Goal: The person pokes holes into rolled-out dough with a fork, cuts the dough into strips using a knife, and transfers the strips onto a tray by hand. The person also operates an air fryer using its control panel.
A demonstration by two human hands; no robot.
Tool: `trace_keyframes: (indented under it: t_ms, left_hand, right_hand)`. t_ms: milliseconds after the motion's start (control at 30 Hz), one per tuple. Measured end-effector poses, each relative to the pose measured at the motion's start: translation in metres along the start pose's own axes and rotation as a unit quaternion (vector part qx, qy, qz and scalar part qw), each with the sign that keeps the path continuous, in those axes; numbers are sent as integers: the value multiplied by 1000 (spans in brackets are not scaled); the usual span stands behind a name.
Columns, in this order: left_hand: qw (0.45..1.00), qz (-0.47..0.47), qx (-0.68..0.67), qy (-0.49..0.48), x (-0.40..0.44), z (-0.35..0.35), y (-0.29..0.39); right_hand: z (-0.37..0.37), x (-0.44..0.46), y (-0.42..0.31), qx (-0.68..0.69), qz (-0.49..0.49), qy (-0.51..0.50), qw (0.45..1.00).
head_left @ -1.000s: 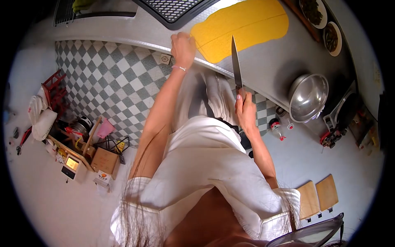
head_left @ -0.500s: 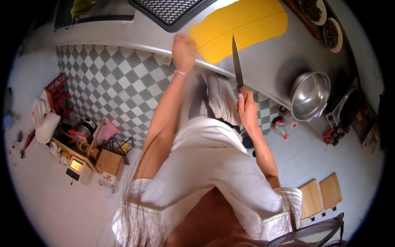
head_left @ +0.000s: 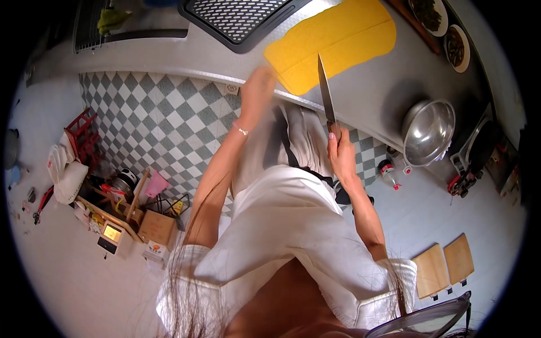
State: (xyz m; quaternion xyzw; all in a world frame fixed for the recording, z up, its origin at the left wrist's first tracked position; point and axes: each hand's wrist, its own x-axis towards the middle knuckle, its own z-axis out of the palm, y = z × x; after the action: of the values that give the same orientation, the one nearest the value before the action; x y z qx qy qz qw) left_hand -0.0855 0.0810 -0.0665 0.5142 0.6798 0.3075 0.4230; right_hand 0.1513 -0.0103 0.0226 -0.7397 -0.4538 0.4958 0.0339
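A flat yellow dough sheet (head_left: 332,45) lies on the metal counter, with a lengthwise line across it. My right hand (head_left: 341,151) is closed round the handle of a knife (head_left: 326,90), whose blade points up the view; its tip overlaps the lower edge of the sheet. My left hand (head_left: 259,90) is at the counter's front edge, just beside the left end of the dough. Its fingers are smeared by motion, so I cannot make out whether they hold anything.
A black perforated tray (head_left: 236,22) sits behind the dough's left end. A metal bowl (head_left: 428,132) stands at the right, below two dishes of food (head_left: 455,49) and a wooden rod (head_left: 414,25). Along the left wall are a box (head_left: 158,227) and a red rack (head_left: 83,138).
My left hand has moved right and slightly down, nearer the dough's corner. My right hand, still holding the knife, has shifted slightly down. The whole view has shifted a little.
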Motion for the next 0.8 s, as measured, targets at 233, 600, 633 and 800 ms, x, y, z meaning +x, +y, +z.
trace_keyframes:
  t_ms: [233, 600, 633, 800]
  left_hand:
    - [990, -58, -119, 45, 78, -74, -5]
    - [996, -23, -19, 81, 209, -155, -47]
    - [996, -43, -49, 68, 213, -157, -43]
    - [990, -89, -101, 48, 221, -150, -41]
  right_hand:
    - [7, 2, -4, -3, -7, 20, 1000]
    - [14, -3, -40, 26, 29, 11, 999]
    - [16, -2, -40, 21, 19, 15, 1000]
    - [25, -2, -40, 12, 32, 20, 999]
